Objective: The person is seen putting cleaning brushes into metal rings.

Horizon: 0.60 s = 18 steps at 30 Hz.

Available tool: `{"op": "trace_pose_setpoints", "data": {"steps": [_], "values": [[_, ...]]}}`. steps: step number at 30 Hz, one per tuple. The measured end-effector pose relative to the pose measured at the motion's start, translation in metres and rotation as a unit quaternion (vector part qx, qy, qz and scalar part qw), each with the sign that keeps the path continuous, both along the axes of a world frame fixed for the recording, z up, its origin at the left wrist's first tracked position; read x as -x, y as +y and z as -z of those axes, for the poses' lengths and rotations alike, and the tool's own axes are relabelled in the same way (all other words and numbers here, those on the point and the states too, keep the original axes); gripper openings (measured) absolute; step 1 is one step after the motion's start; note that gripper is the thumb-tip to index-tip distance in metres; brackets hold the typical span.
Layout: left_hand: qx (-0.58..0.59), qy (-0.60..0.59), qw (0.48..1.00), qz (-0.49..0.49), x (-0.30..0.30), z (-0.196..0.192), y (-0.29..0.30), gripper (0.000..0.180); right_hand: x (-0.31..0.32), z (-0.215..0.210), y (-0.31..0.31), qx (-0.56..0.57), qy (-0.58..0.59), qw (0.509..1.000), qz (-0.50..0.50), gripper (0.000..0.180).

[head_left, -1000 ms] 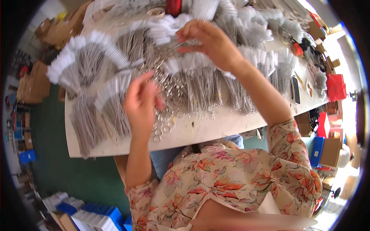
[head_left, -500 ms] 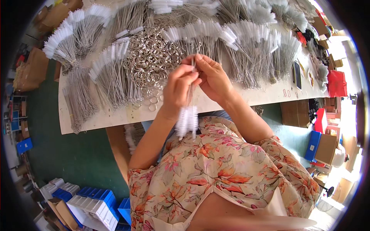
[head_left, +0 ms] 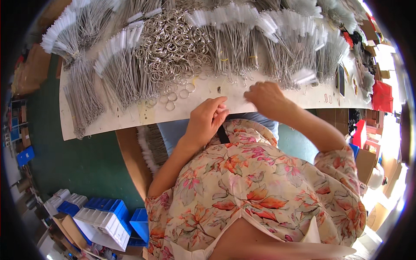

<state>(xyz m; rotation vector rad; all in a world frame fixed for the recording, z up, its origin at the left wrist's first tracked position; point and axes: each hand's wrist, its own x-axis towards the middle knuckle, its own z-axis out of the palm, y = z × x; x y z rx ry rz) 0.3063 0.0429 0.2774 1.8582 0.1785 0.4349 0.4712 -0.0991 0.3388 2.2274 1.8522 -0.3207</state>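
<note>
seemingly between pieces, left hand and right hand, grips impossible to tell, next need a pinch on brushes or rings beyond.

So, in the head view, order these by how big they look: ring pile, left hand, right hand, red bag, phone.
Ring pile, largest
Left hand and right hand, too alike to rank
Red bag
Phone, smallest

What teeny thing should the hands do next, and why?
Maybe reach the left hand toward the rings: I can't see one in that hand, and plenty lie loose on the table, ahead and to its left.
</note>
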Motion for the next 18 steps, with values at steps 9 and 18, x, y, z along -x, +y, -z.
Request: {"op": "trace_pose_setpoints", "data": {"steps": [9, 18], "values": [[-0.187, -0.15, 0.971, 0.007, 0.011, -0.03, 0.016, 0.027, 0.02, -0.02, 0.022, 0.016, 0.675, 0.682, 0.28, 0.013], [-0.445, 0.062, 0.892, -0.044, -0.004, -0.025, 0.076, 0.019, -0.004, 0.007, 0.002, -0.068, -0.02, 0.991, 0.114, 0.008]]}}
